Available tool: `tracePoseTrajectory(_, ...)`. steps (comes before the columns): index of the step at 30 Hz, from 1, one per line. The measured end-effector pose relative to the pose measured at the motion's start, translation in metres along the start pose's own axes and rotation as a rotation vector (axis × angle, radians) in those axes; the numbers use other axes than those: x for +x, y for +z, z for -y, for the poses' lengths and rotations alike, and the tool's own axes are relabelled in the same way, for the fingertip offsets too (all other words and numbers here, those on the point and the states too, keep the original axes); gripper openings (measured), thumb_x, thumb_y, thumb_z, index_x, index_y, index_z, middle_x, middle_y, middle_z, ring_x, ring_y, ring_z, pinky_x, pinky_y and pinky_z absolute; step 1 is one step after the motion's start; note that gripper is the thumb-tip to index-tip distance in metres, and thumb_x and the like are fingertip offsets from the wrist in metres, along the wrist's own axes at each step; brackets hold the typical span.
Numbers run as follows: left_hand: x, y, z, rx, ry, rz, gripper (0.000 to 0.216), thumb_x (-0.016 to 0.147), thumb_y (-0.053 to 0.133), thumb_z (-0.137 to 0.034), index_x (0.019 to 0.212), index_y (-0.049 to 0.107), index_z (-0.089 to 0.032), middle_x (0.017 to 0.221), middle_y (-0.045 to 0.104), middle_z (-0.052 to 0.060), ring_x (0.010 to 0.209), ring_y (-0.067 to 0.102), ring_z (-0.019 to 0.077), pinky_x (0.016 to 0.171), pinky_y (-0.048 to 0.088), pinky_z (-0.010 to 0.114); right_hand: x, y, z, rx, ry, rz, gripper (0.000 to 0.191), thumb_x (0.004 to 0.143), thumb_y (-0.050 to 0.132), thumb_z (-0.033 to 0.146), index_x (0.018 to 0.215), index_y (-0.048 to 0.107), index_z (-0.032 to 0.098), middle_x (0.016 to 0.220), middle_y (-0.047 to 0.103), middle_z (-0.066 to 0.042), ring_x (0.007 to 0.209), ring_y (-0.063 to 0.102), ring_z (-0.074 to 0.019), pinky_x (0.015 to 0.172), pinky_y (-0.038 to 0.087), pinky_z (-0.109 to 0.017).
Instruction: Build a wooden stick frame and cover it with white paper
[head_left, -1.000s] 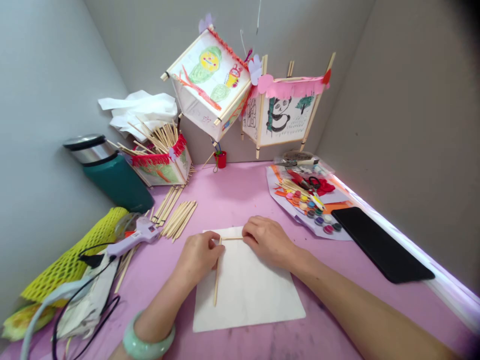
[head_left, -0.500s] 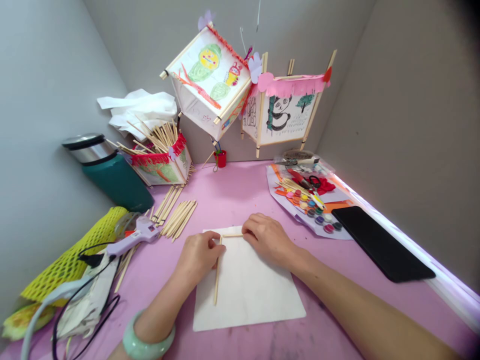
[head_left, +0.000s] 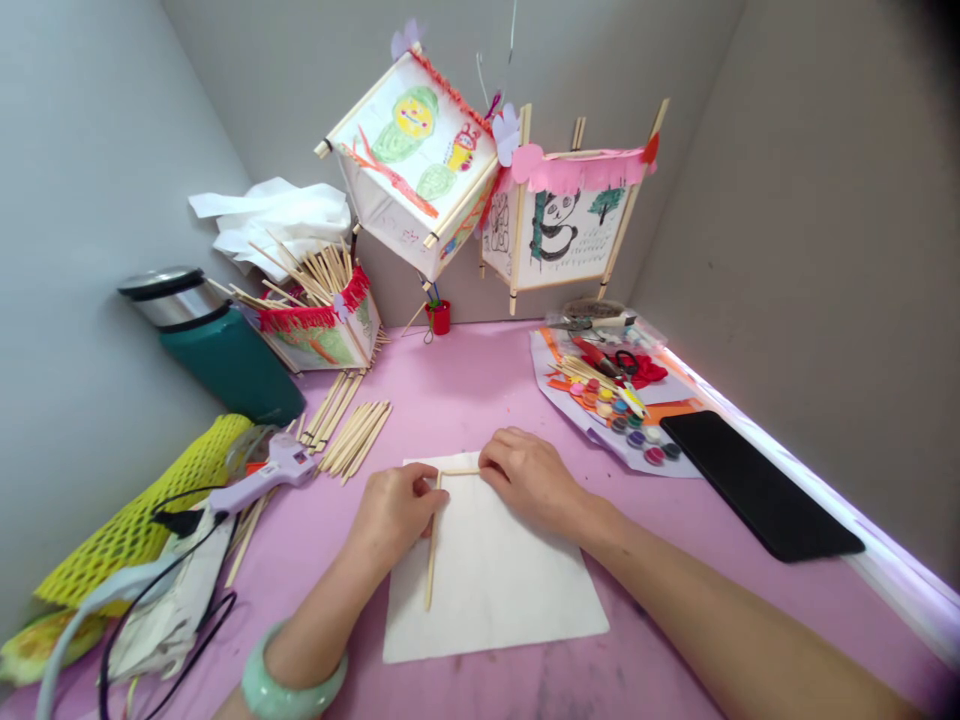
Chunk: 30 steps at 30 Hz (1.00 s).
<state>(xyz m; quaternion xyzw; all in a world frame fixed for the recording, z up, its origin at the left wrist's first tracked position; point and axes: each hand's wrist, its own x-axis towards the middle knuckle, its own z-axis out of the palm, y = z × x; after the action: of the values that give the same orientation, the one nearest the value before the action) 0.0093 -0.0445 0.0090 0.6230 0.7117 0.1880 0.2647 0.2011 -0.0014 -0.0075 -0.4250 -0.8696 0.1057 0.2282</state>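
Note:
A white paper sheet [head_left: 517, 590] lies flat on the pink tabletop. Along its left side runs one thin wooden stick [head_left: 430, 575]; a second wooden stick [head_left: 459, 472] lies along the top edge, and the two meet in a corner. My left hand [head_left: 401, 505] is closed at that corner, thumb and forefinger pinching the left-hand stick near its upper end. At the top stick's right part, my right hand [head_left: 525, 475] holds it with curled fingers, which cover that stick's far end.
Left of the paper lie loose sticks [head_left: 356, 440], a lilac glue gun [head_left: 274, 475] and a power strip [head_left: 172, 600] with cables. Behind stand a teal bottle [head_left: 232, 355] and a stick-filled box [head_left: 315, 340]. Paper lanterns [head_left: 574, 235] hang above. Paint pots [head_left: 619, 425] and a black phone [head_left: 757, 485] are right.
Both hands keep their grip on the sticks, with hardly any movement. The whole view has shifted very slightly.

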Motion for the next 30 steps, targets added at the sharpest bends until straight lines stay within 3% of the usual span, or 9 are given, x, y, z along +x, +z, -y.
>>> tracePoseTrajectory(22,0.001,-0.001,0.001,-0.021,0.0,0.026,0.024,0.075,0.056,-0.03,0.094,0.067,-0.02,0.05,0.062,-0.006,0.043,0.057,0.0124,0.057,0.044,0.025,0.002,0.003,0.0,-0.003,-0.004,0.016,0.014,0.088,0.057,0.016,0.08,0.068,0.018,0.081,0.061,-0.002,0.081,0.052,-0.0149,0.072,0.036,-0.026)
tracePoseTrajectory(30,0.001,-0.002,-0.001,-0.006,-0.011,0.031,0.026,0.075,0.055,-0.029,0.096,0.066,-0.019,0.05,0.062,-0.006,0.04,0.054,0.0117,0.054,0.043,0.024,0.007,-0.006,-0.012,0.229,0.011,-0.028,0.012,0.086,0.058,0.014,0.085,0.069,0.017,0.085,0.065,-0.003,0.083,0.057,-0.0142,0.076,0.04,-0.025)
